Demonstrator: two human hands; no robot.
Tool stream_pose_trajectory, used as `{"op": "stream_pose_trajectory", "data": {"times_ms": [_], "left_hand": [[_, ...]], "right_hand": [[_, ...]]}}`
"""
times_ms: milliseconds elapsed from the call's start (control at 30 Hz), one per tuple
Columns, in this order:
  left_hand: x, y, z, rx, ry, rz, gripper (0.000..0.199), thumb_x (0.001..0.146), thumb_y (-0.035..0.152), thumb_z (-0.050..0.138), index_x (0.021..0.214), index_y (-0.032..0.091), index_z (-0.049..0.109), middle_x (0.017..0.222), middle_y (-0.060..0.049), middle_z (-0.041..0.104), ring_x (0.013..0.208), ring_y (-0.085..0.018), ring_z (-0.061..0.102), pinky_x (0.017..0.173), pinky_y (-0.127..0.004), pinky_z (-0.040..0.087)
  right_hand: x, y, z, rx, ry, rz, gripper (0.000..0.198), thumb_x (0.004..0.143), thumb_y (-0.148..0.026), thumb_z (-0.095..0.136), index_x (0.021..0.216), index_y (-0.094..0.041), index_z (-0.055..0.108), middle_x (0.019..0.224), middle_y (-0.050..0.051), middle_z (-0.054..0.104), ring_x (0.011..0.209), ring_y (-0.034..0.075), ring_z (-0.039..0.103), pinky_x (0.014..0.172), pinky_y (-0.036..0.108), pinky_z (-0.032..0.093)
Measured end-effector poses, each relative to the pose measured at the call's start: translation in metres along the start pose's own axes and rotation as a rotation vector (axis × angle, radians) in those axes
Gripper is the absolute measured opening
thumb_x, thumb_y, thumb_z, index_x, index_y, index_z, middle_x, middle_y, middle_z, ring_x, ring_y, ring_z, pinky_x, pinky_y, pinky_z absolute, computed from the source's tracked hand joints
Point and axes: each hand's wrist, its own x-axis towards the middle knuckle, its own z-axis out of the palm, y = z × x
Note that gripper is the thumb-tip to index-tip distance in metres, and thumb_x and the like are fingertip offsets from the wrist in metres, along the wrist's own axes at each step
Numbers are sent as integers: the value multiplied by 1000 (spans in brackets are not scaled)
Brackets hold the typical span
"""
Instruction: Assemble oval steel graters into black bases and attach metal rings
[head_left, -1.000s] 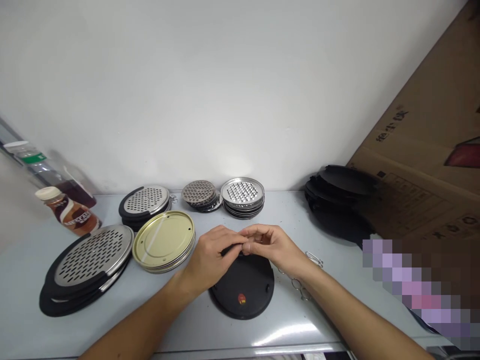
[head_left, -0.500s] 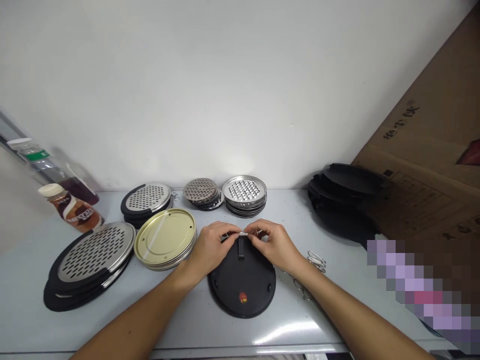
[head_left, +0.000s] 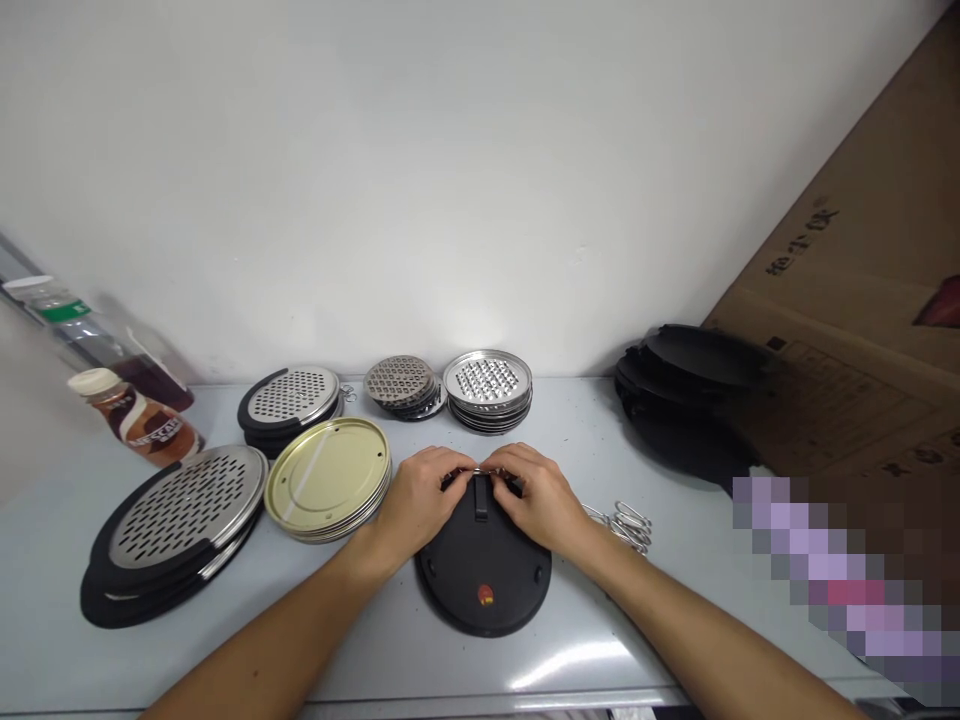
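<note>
In front of me a round black disc (head_left: 486, 570) lies flat on the table, with a small raised clip (head_left: 481, 498) near its far edge and a red-and-yellow sticker. At that far edge my left hand (head_left: 429, 492) and my right hand (head_left: 534, 492) meet, thumbs and forefingers pinched on a small bent metal wire piece (head_left: 481, 472). Most of the wire is hidden by my fingers. Loose wire pieces (head_left: 628, 525) of similar metal lie just right of my right forearm.
Gold lids (head_left: 330, 470) are stacked on the left, beside black-rimmed graters (head_left: 184, 505). Farther back stand stacks of round grater plates (head_left: 487, 380) and perforated discs (head_left: 399, 380). Bottles (head_left: 154, 425) lean at far left. Black discs (head_left: 675, 400) rest against a cardboard box (head_left: 847, 330) at right.
My right hand has shifted slightly left, closer to my left hand, and its fingers now cover more of the wire piece. The black disc has stayed in place.
</note>
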Motion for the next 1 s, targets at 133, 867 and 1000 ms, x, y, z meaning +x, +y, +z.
{"op": "stream_pose_trajectory", "data": {"times_ms": [133,867,1000], "left_hand": [[-1,-2,2,-6,1,-4,17,85,10,60,92,22,70,89,-1,73,85,-17,66,80,-30,50],[-8,2,3,74,-68,78,28,88,7,58,109,22,70,97,-3,72,90,-19,63,86,-35,52],[-17,4,-2,141,-117,82,36,91,6,51,120,23,64,102,-4,69,95,-20,60,87,-37,52]], "right_hand": [[-1,0,2,-11,5,0,26,84,-6,50,95,-21,68,89,5,66,89,20,59,82,34,48],[-5,1,11,-67,97,-54,24,80,-1,52,83,-18,69,82,7,67,82,21,55,76,35,50],[-5,1,12,-76,114,-71,24,80,-1,53,83,-17,70,83,7,67,81,21,56,75,34,50]]}}
